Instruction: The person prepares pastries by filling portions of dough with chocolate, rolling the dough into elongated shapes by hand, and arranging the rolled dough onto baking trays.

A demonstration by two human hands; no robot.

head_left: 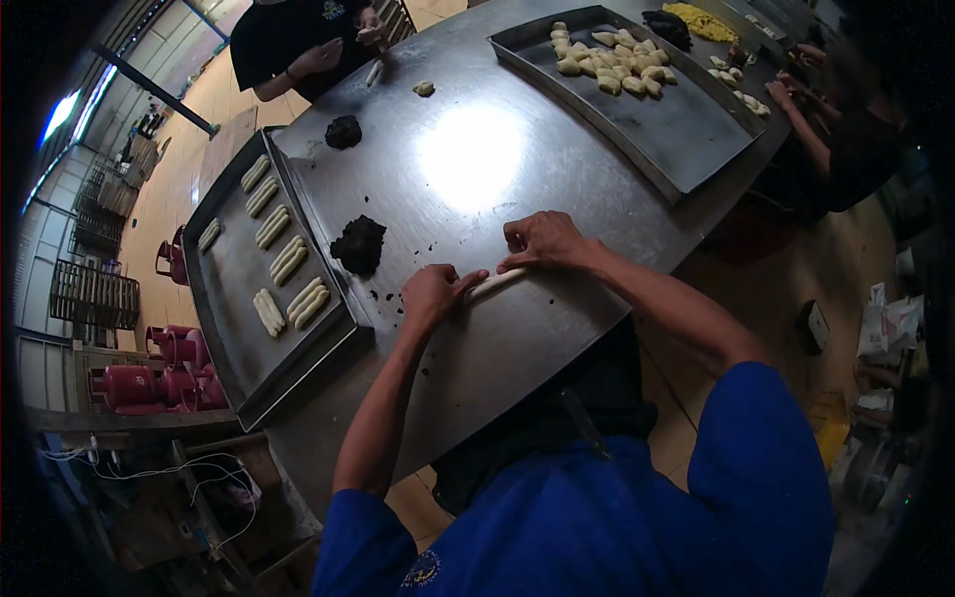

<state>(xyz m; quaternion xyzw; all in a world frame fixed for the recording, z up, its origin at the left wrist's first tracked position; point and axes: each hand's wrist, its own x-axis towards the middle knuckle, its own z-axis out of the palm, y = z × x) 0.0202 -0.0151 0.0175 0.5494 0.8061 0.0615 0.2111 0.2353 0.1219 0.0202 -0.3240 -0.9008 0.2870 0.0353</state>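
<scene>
A thin pale strip of dough (494,284) lies on the steel table before me. My left hand (434,296) is closed on its left end, thumb stretched along it. At the other end, the bent fingers and thumb of my right hand (546,242) press on the dough. The fingertips partly hide both ends. Just beyond my left hand sits a dark, crumbly lump of filling (358,246), with crumbs scattered about. To the left, a metal tray (234,298) bears several ridged dough pieces (288,261), mostly in a slanting row.
A second dark lump (343,131) and a small dough piece (424,89) lie farther off. At far right another tray (696,159) carries many dough pieces (622,62). Two co-workers stand at the table's far left and right, hands over dough. Red gas cylinders (139,386) stand at left.
</scene>
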